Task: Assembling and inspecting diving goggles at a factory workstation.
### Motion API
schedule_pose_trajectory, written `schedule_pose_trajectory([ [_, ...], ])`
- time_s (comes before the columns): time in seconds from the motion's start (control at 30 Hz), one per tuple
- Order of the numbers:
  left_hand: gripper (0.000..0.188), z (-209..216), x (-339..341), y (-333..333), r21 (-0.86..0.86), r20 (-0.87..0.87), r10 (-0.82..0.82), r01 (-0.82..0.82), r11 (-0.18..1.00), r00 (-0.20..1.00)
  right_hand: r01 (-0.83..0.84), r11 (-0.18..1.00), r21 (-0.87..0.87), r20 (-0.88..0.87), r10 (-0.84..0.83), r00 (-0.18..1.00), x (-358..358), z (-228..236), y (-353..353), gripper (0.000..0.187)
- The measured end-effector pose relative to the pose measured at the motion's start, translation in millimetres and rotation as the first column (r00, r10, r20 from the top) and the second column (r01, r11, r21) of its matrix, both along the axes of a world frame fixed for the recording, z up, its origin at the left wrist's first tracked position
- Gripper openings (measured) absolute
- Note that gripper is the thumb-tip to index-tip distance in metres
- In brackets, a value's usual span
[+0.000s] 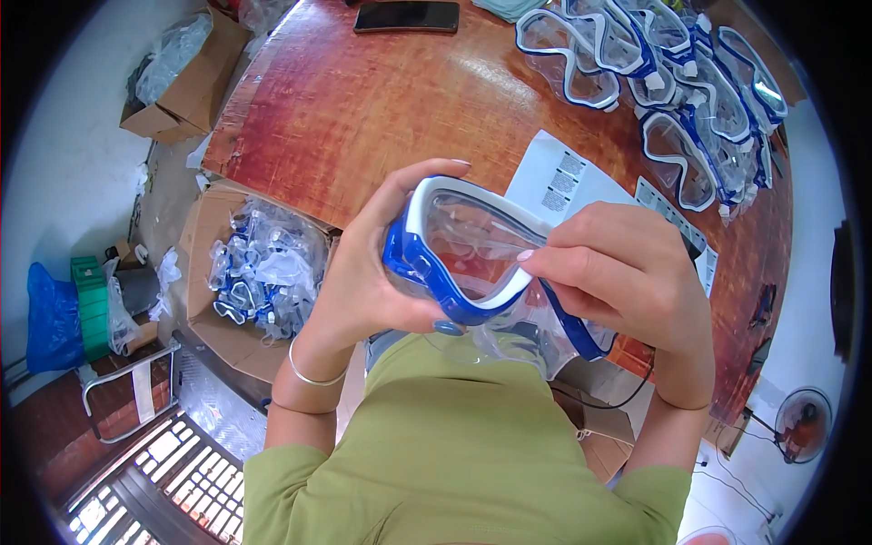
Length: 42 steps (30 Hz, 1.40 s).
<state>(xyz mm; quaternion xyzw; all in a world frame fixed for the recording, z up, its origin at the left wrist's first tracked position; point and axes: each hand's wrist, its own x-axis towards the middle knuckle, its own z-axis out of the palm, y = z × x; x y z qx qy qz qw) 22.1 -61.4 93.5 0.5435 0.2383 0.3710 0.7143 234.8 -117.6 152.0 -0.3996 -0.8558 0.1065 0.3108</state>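
Observation:
A diving mask (468, 238) with a blue frame, a white inner rim and clear lenses is held up in front of my body, over the table's near edge. My left hand (363, 263) is wrapped around its left side, thumb below and fingers above. With fingertips pinched together, my right hand (627, 272) grips the mask near its middle, at the white rim. Part of the blue frame and the clear skirt show beneath the right hand. Those fingers hide the mask's right lens, and I cannot make out whether they also pinch something thin.
Several blue-and-white masks (677, 136) are heaped at the table's far right. Printed sheets (536, 177) lie behind the held mask, and a phone (406, 16) lies at the far edge. An open carton (204, 272) of bagged masks stands left; another box (186, 109) stands farther back.

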Motion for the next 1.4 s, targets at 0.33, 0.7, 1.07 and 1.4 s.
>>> schedule_pose_trajectory([
  [0.33,0.089,4,-5,3,0.394,-0.112,0.106,-0.054,0.917,0.988,0.266,0.964,-0.009,-0.232,-0.260,0.937,27,-11,-2,0.010],
  [0.7,0.095,40,12,-6,0.745,-0.318,0.300,0.041,0.666,0.899,0.217,0.516,-0.829,-0.264,-0.702,0.662,33,-114,-9,0.023],
  [1.07,0.046,17,-4,-2,0.965,-0.220,0.478,0.117,0.235,0.850,0.262,0.873,-0.412,-0.802,-0.484,0.349,40,-102,-28,0.027],
  [1.4,0.031,-8,-10,29,0.996,0.094,0.597,-0.072,-0.060,0.797,0.409,0.909,0.084,-0.642,-0.264,0.719,42,-74,-22,0.025],
])
